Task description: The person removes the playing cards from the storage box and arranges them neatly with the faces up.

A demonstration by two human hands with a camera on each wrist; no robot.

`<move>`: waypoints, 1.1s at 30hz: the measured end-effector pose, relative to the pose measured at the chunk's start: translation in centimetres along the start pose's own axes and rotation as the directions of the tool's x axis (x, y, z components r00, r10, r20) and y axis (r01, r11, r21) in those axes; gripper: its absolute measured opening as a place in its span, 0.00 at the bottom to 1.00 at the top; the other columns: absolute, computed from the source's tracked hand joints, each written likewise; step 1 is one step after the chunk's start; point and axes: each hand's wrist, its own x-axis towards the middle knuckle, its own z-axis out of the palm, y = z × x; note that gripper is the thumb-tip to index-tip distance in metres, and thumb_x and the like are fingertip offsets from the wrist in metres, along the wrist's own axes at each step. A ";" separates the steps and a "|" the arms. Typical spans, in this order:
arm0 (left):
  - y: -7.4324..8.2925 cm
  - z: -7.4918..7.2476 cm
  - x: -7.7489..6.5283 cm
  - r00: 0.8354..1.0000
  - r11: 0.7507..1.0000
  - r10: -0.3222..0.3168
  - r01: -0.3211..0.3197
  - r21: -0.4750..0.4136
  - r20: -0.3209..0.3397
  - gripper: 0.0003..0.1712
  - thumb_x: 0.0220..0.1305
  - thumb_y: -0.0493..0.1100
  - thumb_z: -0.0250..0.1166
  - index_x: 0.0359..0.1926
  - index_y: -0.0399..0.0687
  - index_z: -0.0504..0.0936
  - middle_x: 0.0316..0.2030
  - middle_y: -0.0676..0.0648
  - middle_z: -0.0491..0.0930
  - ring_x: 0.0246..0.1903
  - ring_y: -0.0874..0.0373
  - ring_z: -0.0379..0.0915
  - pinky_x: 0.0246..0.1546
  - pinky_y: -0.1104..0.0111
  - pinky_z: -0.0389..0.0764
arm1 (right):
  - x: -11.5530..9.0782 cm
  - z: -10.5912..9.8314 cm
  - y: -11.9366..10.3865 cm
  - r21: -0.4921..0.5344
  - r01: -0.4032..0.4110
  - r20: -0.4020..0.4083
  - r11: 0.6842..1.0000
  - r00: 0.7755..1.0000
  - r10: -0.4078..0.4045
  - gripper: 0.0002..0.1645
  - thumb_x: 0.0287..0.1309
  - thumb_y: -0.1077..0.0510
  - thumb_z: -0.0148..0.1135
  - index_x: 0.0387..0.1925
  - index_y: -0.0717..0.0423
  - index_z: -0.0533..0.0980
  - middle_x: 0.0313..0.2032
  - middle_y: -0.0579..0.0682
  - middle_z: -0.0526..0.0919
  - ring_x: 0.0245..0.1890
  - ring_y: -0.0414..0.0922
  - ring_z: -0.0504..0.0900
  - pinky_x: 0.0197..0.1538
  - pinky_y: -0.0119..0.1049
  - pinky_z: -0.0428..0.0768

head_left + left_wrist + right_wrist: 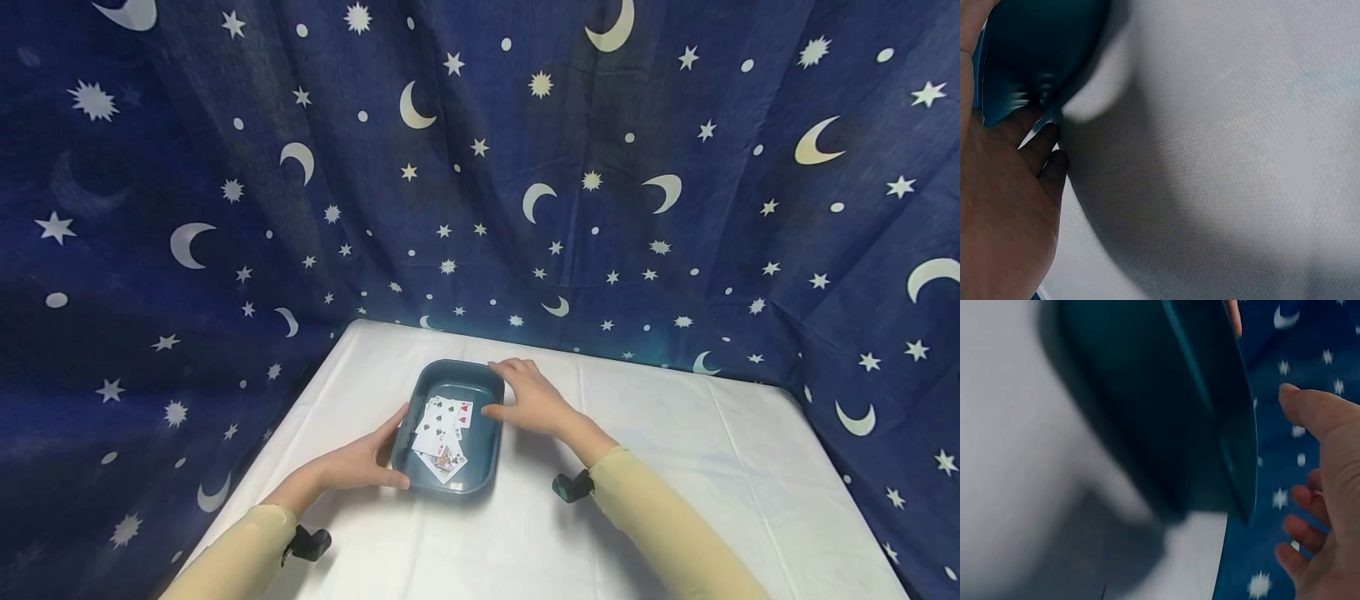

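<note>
A dark teal rectangular tray (480, 467) with raised walls and rounded corners sits on the white-covered table. Several playing cards (438, 429) lie face up and overlapping inside it, among them a spade card, one with red hearts and a face card. My left hand (356, 461) spans the tray's left side with thumb and fingers spread; in the left wrist view its fingertips (1054, 159) are right at the tray wall. Over the right rim in the head view is my right hand (536, 400). From the right wrist, its spread thumb and loosely bent fingers appear apart from the tray (1141, 394).
A white cloth (675, 500) covers the table. Behind and beside it hangs a dark blue curtain (495, 192) with moons and stars. Small black devices sit at the left wrist (309, 543) and the right wrist (573, 486).
</note>
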 end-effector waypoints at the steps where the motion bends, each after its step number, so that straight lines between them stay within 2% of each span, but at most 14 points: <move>1: 0.0 0.0 0.0 1.000 1.000 0.000 0.000 -0.001 0.001 0.73 0.56 0.50 0.80 0.83 0.58 0.31 0.80 0.35 0.39 0.78 0.39 0.41 0.76 0.48 0.53 | 0.2 0.3 -0.6 0.002 0.017 0.018 1.000 1.000 -0.017 0.54 0.56 0.30 0.69 0.76 0.50 0.64 0.71 0.52 0.69 0.71 0.51 0.64 0.73 0.51 0.66; 7: 0.0 0.1 0.1 1.000 1.000 0.002 -0.002 -0.011 0.013 0.73 0.57 0.49 0.79 0.83 0.58 0.31 0.81 0.36 0.38 0.78 0.40 0.40 0.76 0.49 0.52 | 1.3 2.0 -3.2 -0.022 0.074 0.115 0.997 0.991 -0.071 0.55 0.54 0.30 0.70 0.75 0.54 0.66 0.67 0.53 0.72 0.67 0.50 0.68 0.71 0.47 0.71; 14: 0.1 0.1 0.1 1.000 1.000 -0.001 0.001 0.012 0.004 0.73 0.56 0.50 0.79 0.83 0.57 0.31 0.80 0.35 0.40 0.78 0.39 0.41 0.76 0.46 0.52 | 2.4 3.3 -4.4 -0.093 0.068 0.192 0.993 0.980 -0.049 0.50 0.54 0.30 0.71 0.70 0.54 0.73 0.64 0.52 0.76 0.63 0.49 0.72 0.68 0.47 0.74; 19: 0.2 0.0 0.0 1.000 1.000 0.000 0.000 0.015 0.004 0.72 0.57 0.50 0.79 0.83 0.57 0.31 0.80 0.34 0.41 0.78 0.39 0.41 0.76 0.46 0.52 | 3.2 4.2 -4.8 -0.197 0.058 0.206 0.979 0.978 -0.017 0.48 0.51 0.27 0.71 0.64 0.53 0.78 0.58 0.50 0.79 0.55 0.47 0.75 0.64 0.46 0.77; 24: 0.1 -0.1 0.0 1.000 1.000 -0.009 0.009 0.007 0.010 0.72 0.57 0.50 0.79 0.83 0.59 0.31 0.80 0.34 0.41 0.78 0.39 0.41 0.76 0.47 0.52 | 4.0 5.3 -5.2 -0.285 0.056 0.219 0.957 0.976 0.008 0.46 0.49 0.25 0.71 0.58 0.53 0.81 0.51 0.49 0.79 0.50 0.47 0.73 0.61 0.47 0.77; 33: 0.0 -0.2 0.2 1.000 1.000 -0.019 0.019 -0.007 0.024 0.72 0.58 0.51 0.78 0.83 0.60 0.30 0.81 0.39 0.35 0.79 0.44 0.39 0.76 0.51 0.52 | 4.3 6.4 -5.9 -0.328 -0.006 0.210 0.945 0.975 0.079 0.56 0.45 0.20 0.68 0.61 0.58 0.79 0.55 0.53 0.78 0.54 0.51 0.73 0.66 0.51 0.74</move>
